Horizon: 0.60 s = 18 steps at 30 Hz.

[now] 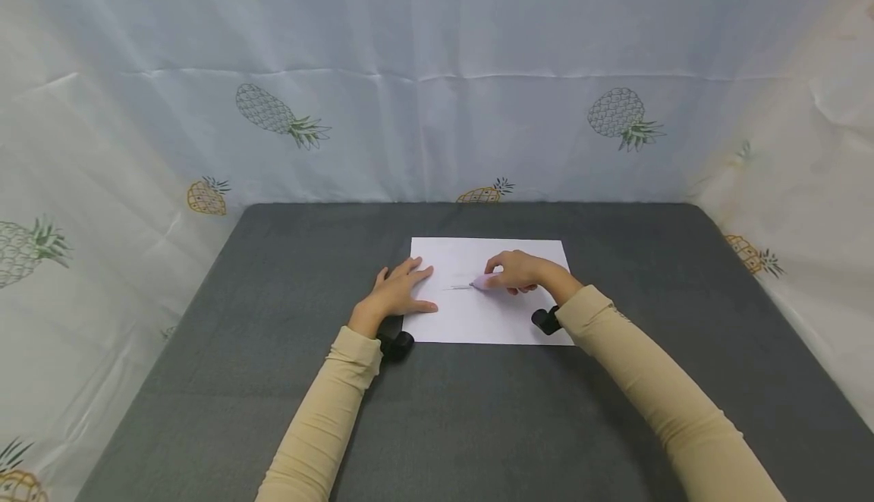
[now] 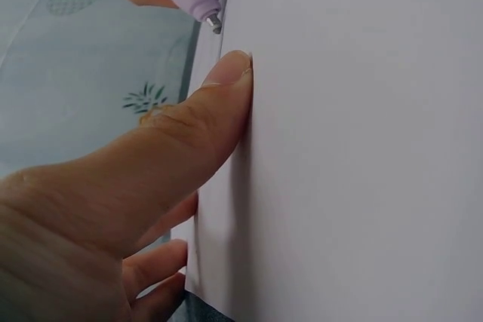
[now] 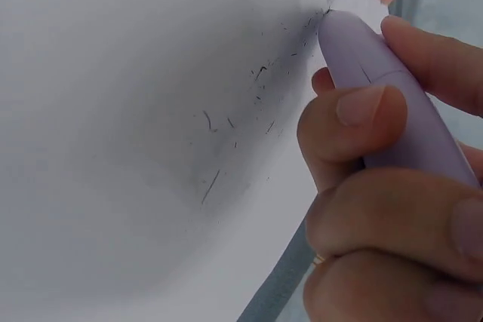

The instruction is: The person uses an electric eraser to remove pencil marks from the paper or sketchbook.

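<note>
A white sheet of paper (image 1: 498, 320) lies on the dark grey table (image 1: 478, 426). My left hand (image 1: 399, 290) lies flat with straight fingers on the sheet's left edge, its thumb (image 2: 204, 122) pressing the paper (image 2: 362, 148). My right hand (image 1: 522, 272) grips a lilac pen-shaped tool (image 1: 483, 282), its tip touching the paper beside a faint grey line (image 1: 456, 287). In the right wrist view the fingers (image 3: 362, 122) curl round the lilac tool (image 3: 385, 88), and small dark crumbs (image 3: 226, 126) lie scattered on the paper (image 3: 113, 111). The tool's tip (image 2: 213, 22) shows in the left wrist view.
A pale cloth printed with pineapples (image 1: 437, 77) walls the table at the back and both sides. Black wrist-camera mounts (image 1: 396, 344) sit under both wrists. Bare grey table surface stretches in front of and around the sheet.
</note>
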Motion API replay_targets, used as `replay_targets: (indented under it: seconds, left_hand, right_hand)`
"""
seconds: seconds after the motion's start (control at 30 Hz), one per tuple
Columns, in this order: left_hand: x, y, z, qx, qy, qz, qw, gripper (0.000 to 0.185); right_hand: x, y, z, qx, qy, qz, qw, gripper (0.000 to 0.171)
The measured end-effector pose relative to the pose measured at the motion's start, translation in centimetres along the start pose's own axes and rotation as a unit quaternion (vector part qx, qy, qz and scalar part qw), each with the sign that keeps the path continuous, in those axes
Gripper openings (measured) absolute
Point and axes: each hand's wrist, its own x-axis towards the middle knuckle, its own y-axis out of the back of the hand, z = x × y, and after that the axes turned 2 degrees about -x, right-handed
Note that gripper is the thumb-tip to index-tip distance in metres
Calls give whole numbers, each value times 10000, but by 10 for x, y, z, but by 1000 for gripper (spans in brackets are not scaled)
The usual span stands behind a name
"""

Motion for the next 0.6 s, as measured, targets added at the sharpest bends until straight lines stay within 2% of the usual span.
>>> replay_targets:
  seconds: [0.13,0.4,0.6]
  left_hand:
    - [0,1,0,-8,28,-14,10000,80]
    - [0,0,0,10,54,-5,10000,81]
    - [0,0,-1,-49,51,7,10000,81]
  right_hand:
    - [2,0,-2,-7,34,95,9999,41]
    - [-3,1,0,219,-46,-373,9991,40]
    - [-3,1,0,148,20,-329,9993,40]
